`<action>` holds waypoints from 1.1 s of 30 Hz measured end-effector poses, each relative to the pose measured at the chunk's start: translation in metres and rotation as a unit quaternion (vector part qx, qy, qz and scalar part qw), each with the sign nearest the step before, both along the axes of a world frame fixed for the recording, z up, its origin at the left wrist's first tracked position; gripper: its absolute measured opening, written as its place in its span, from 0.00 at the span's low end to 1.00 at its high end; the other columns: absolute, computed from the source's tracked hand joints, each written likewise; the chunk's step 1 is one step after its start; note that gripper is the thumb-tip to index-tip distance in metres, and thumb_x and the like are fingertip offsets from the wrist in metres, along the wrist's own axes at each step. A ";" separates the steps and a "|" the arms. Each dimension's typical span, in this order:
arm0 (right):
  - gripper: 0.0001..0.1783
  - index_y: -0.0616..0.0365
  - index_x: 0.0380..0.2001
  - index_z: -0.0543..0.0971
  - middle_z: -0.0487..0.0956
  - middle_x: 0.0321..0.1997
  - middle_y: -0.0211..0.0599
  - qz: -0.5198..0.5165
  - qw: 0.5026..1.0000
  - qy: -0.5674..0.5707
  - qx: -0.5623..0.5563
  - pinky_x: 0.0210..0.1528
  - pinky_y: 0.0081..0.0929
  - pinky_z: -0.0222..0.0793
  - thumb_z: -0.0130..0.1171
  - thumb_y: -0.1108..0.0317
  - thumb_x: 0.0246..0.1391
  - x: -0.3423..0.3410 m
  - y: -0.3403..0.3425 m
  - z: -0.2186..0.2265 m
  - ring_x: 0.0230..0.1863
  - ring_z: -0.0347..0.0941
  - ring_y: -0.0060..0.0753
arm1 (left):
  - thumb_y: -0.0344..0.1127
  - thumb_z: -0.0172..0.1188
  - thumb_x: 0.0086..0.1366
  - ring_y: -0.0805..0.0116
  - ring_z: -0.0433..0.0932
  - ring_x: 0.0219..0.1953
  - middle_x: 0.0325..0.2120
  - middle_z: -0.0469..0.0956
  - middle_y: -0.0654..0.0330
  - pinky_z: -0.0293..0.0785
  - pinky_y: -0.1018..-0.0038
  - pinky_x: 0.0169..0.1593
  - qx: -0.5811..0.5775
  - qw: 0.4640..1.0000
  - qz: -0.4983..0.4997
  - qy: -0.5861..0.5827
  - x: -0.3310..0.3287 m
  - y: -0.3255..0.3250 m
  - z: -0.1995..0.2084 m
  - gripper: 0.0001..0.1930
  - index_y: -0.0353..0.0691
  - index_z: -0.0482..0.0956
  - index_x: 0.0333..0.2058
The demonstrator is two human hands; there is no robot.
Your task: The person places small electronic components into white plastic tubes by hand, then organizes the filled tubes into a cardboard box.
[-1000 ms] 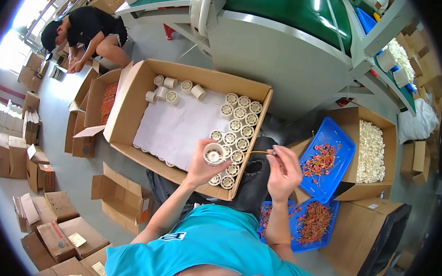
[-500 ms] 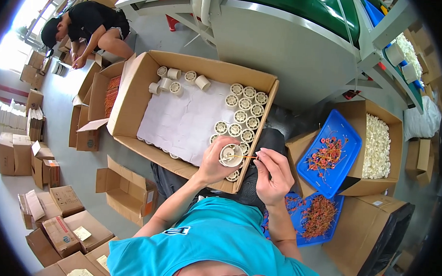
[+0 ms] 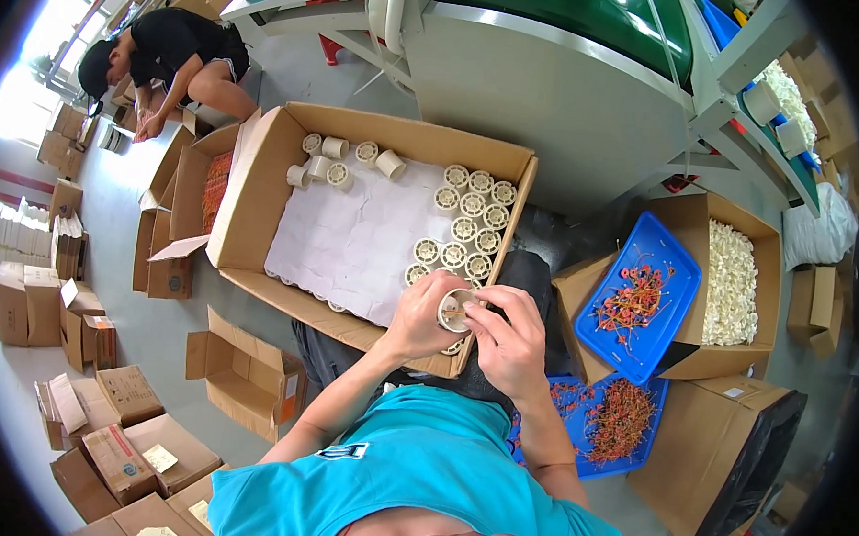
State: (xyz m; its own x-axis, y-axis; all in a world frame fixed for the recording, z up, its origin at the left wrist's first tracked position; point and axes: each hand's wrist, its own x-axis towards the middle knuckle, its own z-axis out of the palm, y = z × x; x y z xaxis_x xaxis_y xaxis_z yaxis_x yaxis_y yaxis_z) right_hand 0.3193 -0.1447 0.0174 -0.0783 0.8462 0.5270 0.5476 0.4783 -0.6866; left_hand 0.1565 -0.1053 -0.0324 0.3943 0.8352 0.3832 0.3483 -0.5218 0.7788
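Observation:
My left hand (image 3: 416, 323) is wrapped round a white cylindrical plastic housing (image 3: 449, 319), its open mouth turned up toward me. The thumb and fingertips of my right hand (image 3: 514, 346) are pinched together at that mouth, on a thin orange wire (image 3: 463, 312) that runs into the housing. Its end inside the fingers is hidden. Both hands are above the near right corner of a large cardboard box (image 3: 383, 127). Inside it, similar white housings (image 3: 472, 204) stand in rows along the right side, and several more lie loosely at the far left on white paper (image 3: 345, 226).
To the right, a blue tray (image 3: 681, 269) of red and orange wired parts leans on a carton of white pieces (image 3: 731, 291); another blue tray (image 3: 640, 454) sits below. A grey machine (image 3: 552, 101) stands ahead. At far left a person (image 3: 185, 56) crouches near cartons.
My right hand has moved left and in, bringing its fingertips to the housing's mouth. The length of wire that showed between hand and housing is now mostly inside or covered.

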 end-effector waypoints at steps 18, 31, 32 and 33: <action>0.11 0.58 0.32 0.86 0.77 0.43 0.39 -0.028 0.977 0.078 -0.196 0.46 0.34 0.73 0.68 0.75 0.39 -0.007 -0.002 -0.007 0.44 0.76 0.41 | 0.25 0.69 0.41 0.51 0.76 0.37 0.33 0.76 0.53 0.74 0.61 0.39 0.022 0.998 -0.057 0.015 0.005 0.001 0.006 0.25 0.38 0.72 0.41; 0.12 0.61 0.31 0.86 0.78 0.41 0.40 -0.027 0.970 0.104 -0.220 0.46 0.30 0.74 0.67 0.80 0.38 -0.004 -0.007 -0.009 0.43 0.78 0.38 | 0.26 0.70 0.41 0.51 0.75 0.34 0.31 0.76 0.54 0.72 0.61 0.37 -0.016 0.995 -0.099 0.017 0.006 0.001 0.009 0.23 0.39 0.72 0.39; 0.12 0.61 0.31 0.86 0.78 0.41 0.40 -0.029 0.970 0.103 -0.219 0.46 0.30 0.74 0.67 0.80 0.38 -0.005 -0.008 -0.009 0.43 0.78 0.38 | 0.26 0.70 0.41 0.51 0.75 0.34 0.31 0.76 0.54 0.72 0.61 0.37 -0.016 0.995 -0.101 0.016 0.007 0.001 0.009 0.23 0.39 0.72 0.39; 0.12 0.61 0.31 0.86 0.78 0.41 0.39 -0.038 0.966 0.116 -0.228 0.46 0.30 0.74 0.67 0.80 0.38 -0.006 -0.008 -0.009 0.42 0.78 0.38 | 0.26 0.70 0.41 0.51 0.75 0.34 0.31 0.76 0.55 0.72 0.61 0.38 -0.013 0.995 -0.099 0.026 0.007 0.001 0.010 0.23 0.39 0.72 0.39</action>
State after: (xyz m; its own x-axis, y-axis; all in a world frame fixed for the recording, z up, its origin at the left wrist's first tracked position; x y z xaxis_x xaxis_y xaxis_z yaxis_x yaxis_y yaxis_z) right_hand 0.3130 -0.1525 0.0079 0.0690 0.9932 0.0936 0.3745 0.0612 -0.9252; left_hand 0.1634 -0.1038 -0.0225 0.5701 0.7488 0.3381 0.2811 -0.5645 0.7761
